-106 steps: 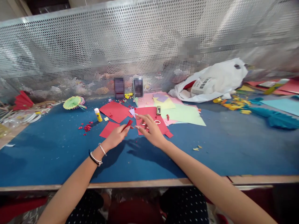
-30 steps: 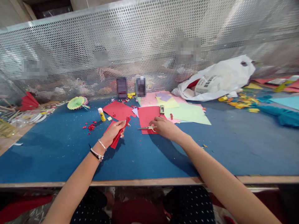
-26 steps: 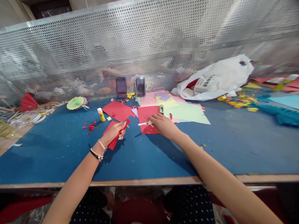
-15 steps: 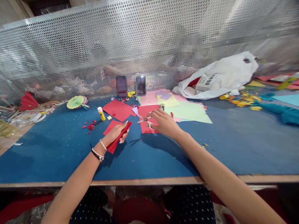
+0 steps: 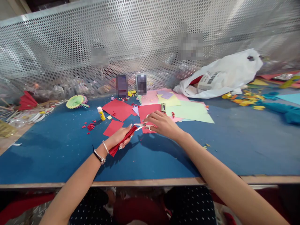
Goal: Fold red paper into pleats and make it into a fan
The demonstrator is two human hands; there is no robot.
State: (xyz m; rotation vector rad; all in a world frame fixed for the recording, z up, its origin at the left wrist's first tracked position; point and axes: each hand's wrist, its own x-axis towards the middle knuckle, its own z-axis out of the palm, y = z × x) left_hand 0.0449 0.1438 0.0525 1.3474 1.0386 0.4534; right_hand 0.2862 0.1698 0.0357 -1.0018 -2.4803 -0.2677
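My left hand is closed round a folded stack of red paper, pleated like a fan and slanting up to the right. Its upper end pokes out past my fingers. My right hand grips white-handled scissors, whose blades are parted and point left, right at the upper end of the pleated paper. I cannot tell whether the blades touch it. Beneath the scissors lies a red paper sheet. Further left are another red sheet and a smaller red piece.
A glue stick stands beside red scraps. A green paper rosette lies at the left. Pastel sheets and a white plastic bag are at the right, before a perforated metal screen.
The pleated red paper in my left hand has moved slightly right. The scissors have swung down and left, bringing their blades to the paper's upper end.
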